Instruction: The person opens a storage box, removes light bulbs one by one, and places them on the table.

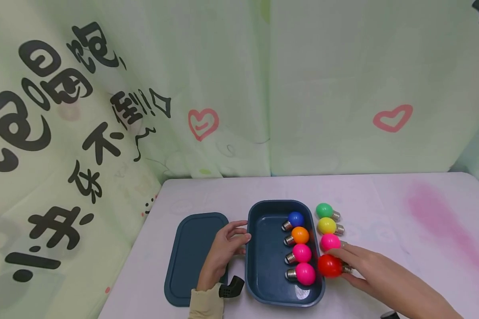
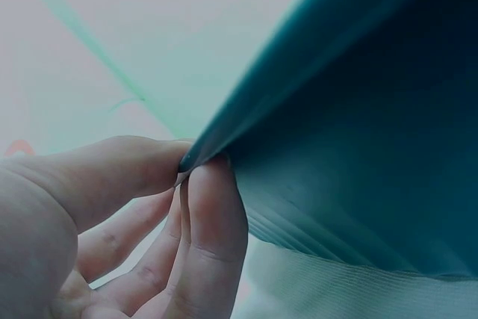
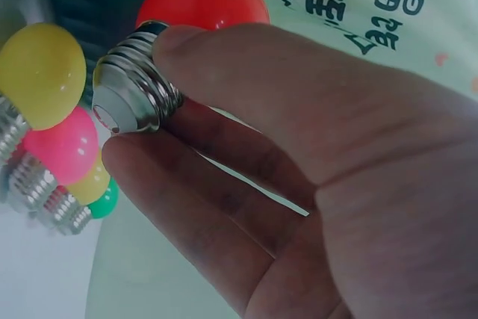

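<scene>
In the head view, my left hand (image 1: 225,248) is at the left side of a dark blue rectangular container (image 1: 259,290). The left wrist view shows its thumb and finger pinching the container's rim (image 2: 216,134). My right hand (image 1: 369,268) holds a red light bulb (image 1: 329,266) by its silver screw base (image 3: 138,80), beside the container's right wall. Inside the container, a blue bulb (image 1: 296,219), an orange bulb (image 1: 300,235) and two pink bulbs, the upper (image 1: 302,253) and lower (image 1: 305,274), lie in a column along the right side.
Outside the container's right wall lie a green bulb (image 1: 324,210), a yellow bulb (image 1: 327,225) and a pink bulb (image 1: 330,242). Another yellow bulb (image 3: 43,76) shows in the right wrist view. Left of the container lies a flat dark blue lid (image 1: 195,248) on the white-covered table (image 1: 387,212).
</scene>
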### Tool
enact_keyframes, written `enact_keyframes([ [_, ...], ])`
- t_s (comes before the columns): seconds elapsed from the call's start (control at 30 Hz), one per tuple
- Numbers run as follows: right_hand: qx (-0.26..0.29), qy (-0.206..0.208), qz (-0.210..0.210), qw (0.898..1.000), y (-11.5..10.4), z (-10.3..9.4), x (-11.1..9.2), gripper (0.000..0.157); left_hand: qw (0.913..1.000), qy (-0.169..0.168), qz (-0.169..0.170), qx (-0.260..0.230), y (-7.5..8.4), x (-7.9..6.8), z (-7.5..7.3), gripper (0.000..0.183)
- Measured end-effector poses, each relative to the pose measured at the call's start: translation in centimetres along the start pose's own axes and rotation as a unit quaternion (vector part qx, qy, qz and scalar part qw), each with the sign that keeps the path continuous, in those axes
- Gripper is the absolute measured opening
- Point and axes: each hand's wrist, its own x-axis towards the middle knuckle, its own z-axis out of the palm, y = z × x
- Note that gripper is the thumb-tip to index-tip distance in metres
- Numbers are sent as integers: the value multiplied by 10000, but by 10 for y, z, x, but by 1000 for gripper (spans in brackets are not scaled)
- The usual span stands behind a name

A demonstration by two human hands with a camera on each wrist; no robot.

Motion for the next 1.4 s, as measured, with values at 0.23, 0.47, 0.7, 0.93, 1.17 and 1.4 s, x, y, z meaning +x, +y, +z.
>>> enact_keyframes([
  [0.23,433,-515,516,9964,8,3,-2,52,10000,8,12,35,0,0,0,49],
  [0.47,615,-967,977,9886,12,10,1,50,10000,8,8,18,-1,1,0,48],
  [0.7,587,-1309,1237,9819,15,17,4,45,10000,18,6,41,-2,2,0,49],
  [0.93,650,-1381,1163,9814,19,24,3,46,10000,-6,4,25,0,1,2,48],
  [1.17,717,-1368,848,9843,24,30,4,45,10000,18,6,49,0,2,2,48],
  [1.4,725,-1315,1120,9823,21,29,6,40,10000,31,2,43,-2,2,0,48],
])
